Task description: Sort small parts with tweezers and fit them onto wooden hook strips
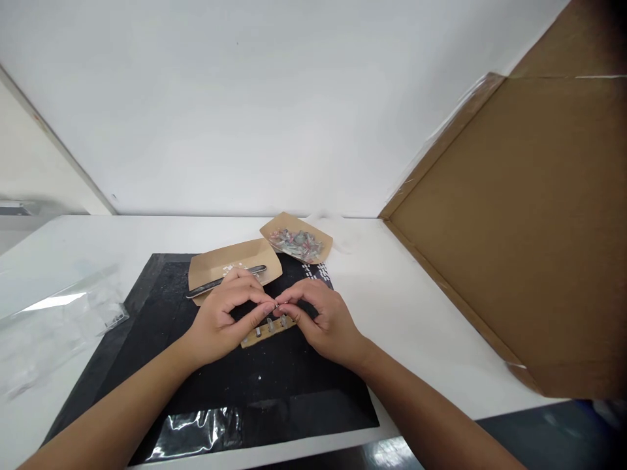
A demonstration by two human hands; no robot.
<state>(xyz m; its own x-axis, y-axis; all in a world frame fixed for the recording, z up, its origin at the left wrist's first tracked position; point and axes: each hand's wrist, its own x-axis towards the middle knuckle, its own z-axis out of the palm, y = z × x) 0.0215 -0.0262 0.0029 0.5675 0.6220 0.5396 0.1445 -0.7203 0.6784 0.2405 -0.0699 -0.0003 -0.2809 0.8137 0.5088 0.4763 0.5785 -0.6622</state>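
My left hand (228,316) and my right hand (323,316) meet over the middle of the black mat (274,398). Thumb and forefinger of each are pinched together at a tiny part (277,305), dark with a hint of red, too small to name. Just beneath the fingertips lies a narrow tan strip (251,339) with a few small clear and metallic pieces standing on it. Part of that strip is hidden by my hands. Behind my left hand, a slim dark pair of tweezers (208,287) rests across a brown paper tray (208,262) holding small white bits.
A second paper tray (281,224) at the back holds a heap of small grey and red packets (301,245). White pieces (318,271) lie in rows on the mat's far right corner. Clear plastic bags (59,333) are on the left; a large cardboard sheet (529,228) stands right.
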